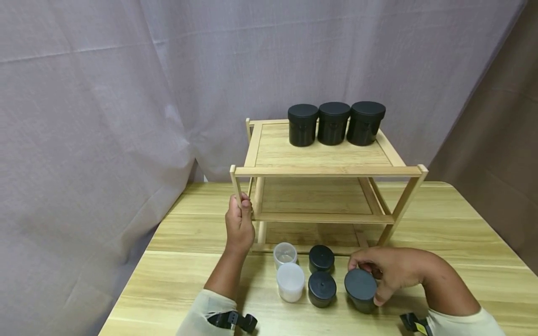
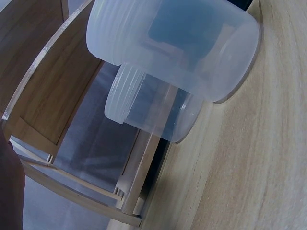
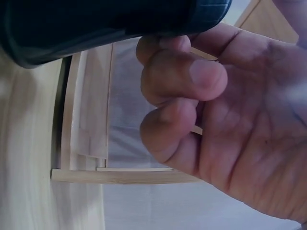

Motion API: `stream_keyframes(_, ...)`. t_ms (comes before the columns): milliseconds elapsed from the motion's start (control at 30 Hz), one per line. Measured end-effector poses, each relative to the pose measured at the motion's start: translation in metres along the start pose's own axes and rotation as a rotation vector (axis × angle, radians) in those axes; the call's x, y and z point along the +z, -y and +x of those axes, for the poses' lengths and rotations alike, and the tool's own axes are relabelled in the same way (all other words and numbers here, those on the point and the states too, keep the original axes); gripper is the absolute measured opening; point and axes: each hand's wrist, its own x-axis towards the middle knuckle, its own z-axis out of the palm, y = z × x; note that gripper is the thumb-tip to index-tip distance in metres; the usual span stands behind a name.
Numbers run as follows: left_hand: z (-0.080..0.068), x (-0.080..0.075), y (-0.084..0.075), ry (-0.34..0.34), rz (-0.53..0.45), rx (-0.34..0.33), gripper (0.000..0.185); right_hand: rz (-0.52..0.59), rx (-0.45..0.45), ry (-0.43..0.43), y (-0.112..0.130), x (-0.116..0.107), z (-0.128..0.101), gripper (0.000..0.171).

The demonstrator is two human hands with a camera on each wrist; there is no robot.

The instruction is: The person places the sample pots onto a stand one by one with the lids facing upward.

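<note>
My left hand (image 1: 240,226) grips the left front post of a light wooden three-tier rack (image 1: 328,171). At the front right, my right hand (image 1: 399,269) holds a black lidded jar (image 1: 360,285) by its upper part, thumb on the near side and fingers behind. The right wrist view shows that jar (image 3: 110,24) upright over the tabletop, with the other fingers (image 3: 168,122) curled beside it. Left of it stand two smaller black-lidded jars (image 1: 322,285), one behind the other. Beside these are two translucent jars (image 1: 290,280), seen large in the left wrist view.
Three black lidded jars (image 1: 334,123) stand in a row on the rack's top shelf, toward the back right. The rack rests on a wood-grain table (image 1: 176,270). A grey curtain (image 1: 105,116) hangs behind and to the left, with a brown one (image 1: 500,140) at right.
</note>
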Motion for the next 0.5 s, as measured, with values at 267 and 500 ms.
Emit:
stream_keyframes(267, 0.0, -0.001, 0.001, -0.001, 0.01, 0.007, 0.049, -0.052, -0.044, -0.018, 0.004, 0.001, -0.005, 0.055)
stream_keyframes(500, 0.0, 0.0, 0.002, -0.002, 0.022, -0.006, 0.056, -0.168, -0.144, -0.065, 0.007, 0.001, -0.012, 0.055)
